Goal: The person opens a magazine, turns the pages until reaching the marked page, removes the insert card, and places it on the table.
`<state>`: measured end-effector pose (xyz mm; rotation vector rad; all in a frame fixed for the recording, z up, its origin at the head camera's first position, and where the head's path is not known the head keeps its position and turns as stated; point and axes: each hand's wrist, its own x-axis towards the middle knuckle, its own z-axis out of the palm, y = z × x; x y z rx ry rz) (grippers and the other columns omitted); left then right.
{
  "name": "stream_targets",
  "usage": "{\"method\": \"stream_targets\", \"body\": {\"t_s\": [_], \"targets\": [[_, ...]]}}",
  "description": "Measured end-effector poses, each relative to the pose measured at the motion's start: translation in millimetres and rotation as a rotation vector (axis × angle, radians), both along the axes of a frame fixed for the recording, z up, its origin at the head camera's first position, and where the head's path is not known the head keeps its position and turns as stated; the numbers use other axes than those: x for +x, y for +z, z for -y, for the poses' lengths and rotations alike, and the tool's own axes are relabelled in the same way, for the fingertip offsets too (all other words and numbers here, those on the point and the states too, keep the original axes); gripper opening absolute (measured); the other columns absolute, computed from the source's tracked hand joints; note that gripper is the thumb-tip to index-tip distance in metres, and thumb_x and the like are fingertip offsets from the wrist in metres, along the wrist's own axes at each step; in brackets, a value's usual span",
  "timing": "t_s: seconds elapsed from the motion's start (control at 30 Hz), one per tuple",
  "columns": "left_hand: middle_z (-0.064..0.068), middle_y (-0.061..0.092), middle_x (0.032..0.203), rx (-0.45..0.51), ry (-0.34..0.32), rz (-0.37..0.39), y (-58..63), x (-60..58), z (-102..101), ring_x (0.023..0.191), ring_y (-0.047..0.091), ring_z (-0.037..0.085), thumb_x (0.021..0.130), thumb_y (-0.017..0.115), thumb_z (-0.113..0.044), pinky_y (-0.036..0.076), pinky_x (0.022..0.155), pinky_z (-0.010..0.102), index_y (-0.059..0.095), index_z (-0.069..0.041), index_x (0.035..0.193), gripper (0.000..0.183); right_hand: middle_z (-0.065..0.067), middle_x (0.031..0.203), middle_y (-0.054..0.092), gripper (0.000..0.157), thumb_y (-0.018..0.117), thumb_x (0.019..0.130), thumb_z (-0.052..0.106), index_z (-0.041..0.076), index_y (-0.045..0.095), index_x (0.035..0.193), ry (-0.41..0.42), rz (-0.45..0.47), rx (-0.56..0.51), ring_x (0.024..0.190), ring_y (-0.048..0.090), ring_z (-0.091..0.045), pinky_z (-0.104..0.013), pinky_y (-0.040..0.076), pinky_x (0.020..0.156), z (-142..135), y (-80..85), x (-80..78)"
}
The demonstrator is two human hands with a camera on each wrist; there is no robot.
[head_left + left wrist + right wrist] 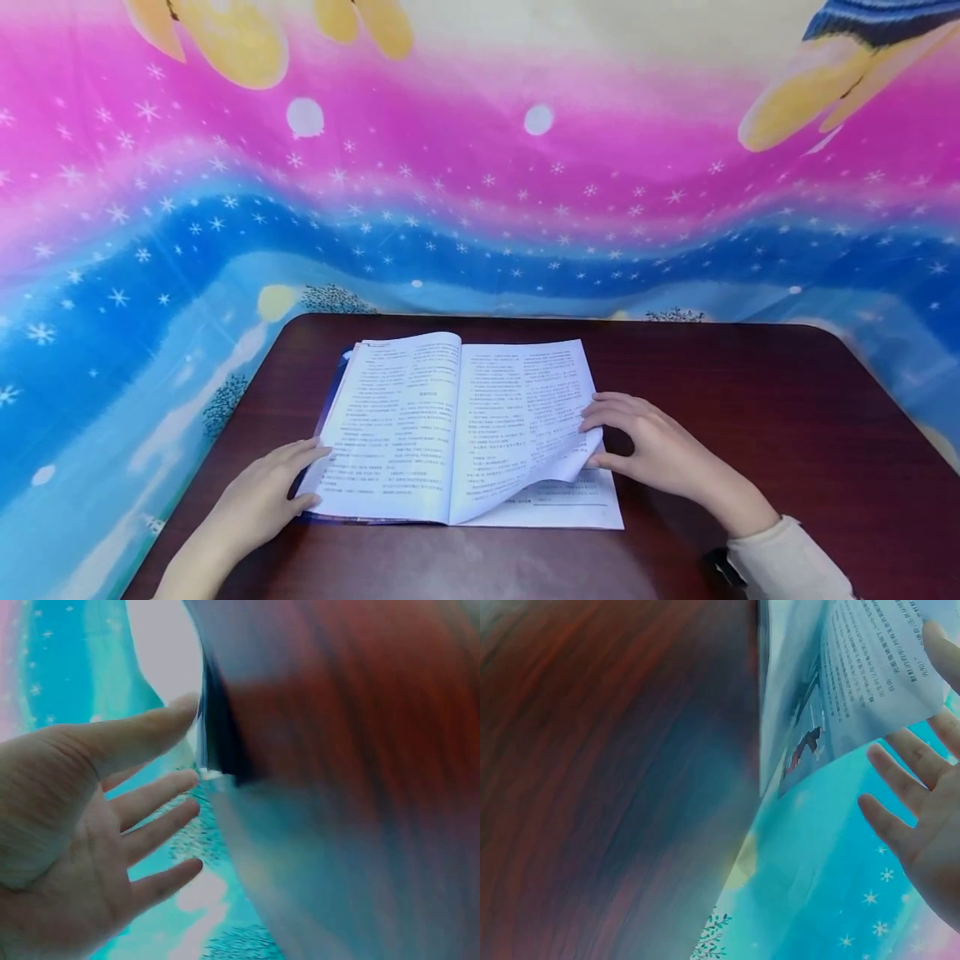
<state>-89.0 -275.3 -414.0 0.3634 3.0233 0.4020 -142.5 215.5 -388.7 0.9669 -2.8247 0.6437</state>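
Note:
An open magazine (397, 425) with printed text lies on the dark table, its left stack of pages bulging near the spine. My right hand (663, 446) pinches the outer edge of the right-hand page (517, 417), whose lower corner curls up off the sheet beneath. In the right wrist view, the thumb is on one face of that lifted page (885, 675) and the fingers are behind it. At the magazine's lower left edge rests my left hand (258, 496). Its thumb touches the edge in the left wrist view, while the other fingers (161, 832) stay spread and fairly straight.
The reddish-brown wooden table (750, 383) has rounded far corners. Behind it hangs a pink and blue cloth (480, 192) with snowflakes, meeting the table's back edge. A light sleeve (787, 558) covers the right forearm.

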Motion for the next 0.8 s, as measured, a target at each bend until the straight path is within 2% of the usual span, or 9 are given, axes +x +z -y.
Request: {"method": "stream_targets", "body": {"t_s": [0.2,0.37,0.47,0.6,0.8], "targets": [[0.01,0.063,0.131,0.118,0.005,-0.092,18.6,6.4,-27.2,0.123,0.056,0.034,0.088,0.076,-0.016,0.046,0.097,0.057,0.067,-0.013,0.128,0.041,0.002,0.124,0.065,0.038,0.089,0.073,0.022,0.022,0.072,0.107,0.009,-0.047,-0.077,0.132,0.047,-0.03,-0.053,0.039,0.104,9.1,6.2,-0.7],[-0.003,0.066,0.125,0.19,-0.076,-0.18,25.3,9.1,-59.5,0.118,0.06,0.02,0.089,0.075,-0.015,0.049,0.096,0.047,0.07,-0.019,0.123,0.034,0.0,0.125,0.065,0.038,0.089,0.073,0.019,0.024,0.071,0.105,0.027,-0.092,-0.11,0.131,0.049,-0.03,-0.052,0.037,0.104,12.2,8.9,-1.5],[-0.01,0.066,0.123,0.227,-0.128,-0.217,29.1,8.9,-78.3,0.117,0.06,0.013,0.09,0.075,-0.018,0.05,0.096,0.043,0.071,-0.022,0.121,0.032,0.0,0.125,0.065,0.037,0.089,0.073,0.023,0.023,0.071,0.104,0.013,-0.125,-0.091,0.129,0.051,-0.028,-0.05,0.037,0.104,12.6,10.0,-1.0],[-0.013,0.065,0.124,0.296,-0.205,-0.237,34.5,5.6,-100.6,0.118,0.058,0.009,0.092,0.073,-0.021,0.049,0.098,0.042,0.07,-0.025,0.122,0.03,0.0,0.124,0.066,0.037,0.09,0.072,0.027,0.021,0.071,0.104,-0.008,-0.173,-0.066,0.126,0.052,-0.028,-0.049,0.037,0.104,14.8,11.8,-0.1],[-0.016,0.063,0.126,0.388,-0.307,-0.244,40.8,-1.3,-126.6,0.12,0.057,0.006,0.093,0.072,-0.023,0.049,0.099,0.039,0.068,-0.028,0.125,0.032,0.0,0.122,0.066,0.039,0.09,0.072,0.024,0.019,0.071,0.106,-0.007,-0.184,-0.095,0.123,0.055,-0.026,-0.049,0.04,0.101,22.8,14.8,0.7]]}}
